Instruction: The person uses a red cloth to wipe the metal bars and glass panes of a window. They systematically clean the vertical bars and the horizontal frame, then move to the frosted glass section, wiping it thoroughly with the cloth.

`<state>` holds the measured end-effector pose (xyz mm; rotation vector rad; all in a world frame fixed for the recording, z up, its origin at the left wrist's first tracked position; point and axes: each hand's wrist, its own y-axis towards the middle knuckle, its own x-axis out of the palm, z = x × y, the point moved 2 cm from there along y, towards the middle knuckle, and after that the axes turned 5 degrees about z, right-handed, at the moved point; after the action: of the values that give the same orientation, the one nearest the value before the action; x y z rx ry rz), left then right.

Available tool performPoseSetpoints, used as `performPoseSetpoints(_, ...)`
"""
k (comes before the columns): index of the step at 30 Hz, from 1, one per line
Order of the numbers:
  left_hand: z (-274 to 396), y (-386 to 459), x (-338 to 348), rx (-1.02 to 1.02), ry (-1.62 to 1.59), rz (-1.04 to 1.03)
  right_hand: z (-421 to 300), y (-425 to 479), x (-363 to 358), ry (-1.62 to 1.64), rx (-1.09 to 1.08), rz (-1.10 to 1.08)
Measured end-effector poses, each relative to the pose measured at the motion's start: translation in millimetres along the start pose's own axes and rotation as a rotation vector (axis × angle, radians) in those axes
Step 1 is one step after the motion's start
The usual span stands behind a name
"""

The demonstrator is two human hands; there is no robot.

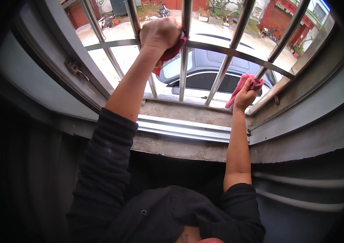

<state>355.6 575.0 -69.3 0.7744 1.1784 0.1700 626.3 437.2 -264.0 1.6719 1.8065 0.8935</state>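
Note:
Metal security bars [184,76] stand outside the window, joined by a flat horizontal crossbar [211,47]. My left hand [159,35] is closed in a fist at the crossbar, between two upright bars. A dark red cloth [174,50] is bunched in it, and the fingers are mostly hidden behind the hand. Lower and to the right, my right hand [246,97] grips a pink cloth [252,81] wrapped around the rightmost upright bar [261,72], just below the crossbar. One end of the pink cloth hangs to the left of that hand.
Below the bars run a worn sill [187,111] and a metal sliding-window track [184,129]. A window sash with a latch [75,69] is on the left. A small hook [277,100] juts from the right frame. Outside, a parked car [214,82] stands close beyond the bars.

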Motion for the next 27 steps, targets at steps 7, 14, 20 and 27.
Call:
performPoseSetpoints(7,-4.7,-1.4,0.3,-0.019,0.027,0.028,-58.2,53.0,13.7,-0.019,-0.079,-0.014)
performPoseSetpoints(14,-1.3,-5.3,3.8,-0.057,-0.066,0.13,-10.7,31.7,-7.9,0.159,0.035,-0.182)
performPoseSetpoints(20,2.2,-18.7,-2.9,0.034,-0.266,0.336,-75.9,37.8,-39.2,0.02,0.209,0.065)
performPoseSetpoints(27,-8.0,-45.0,-7.1,0.23,-0.416,0.624,-171.9,25.7,-17.4,0.397,0.425,-0.074)
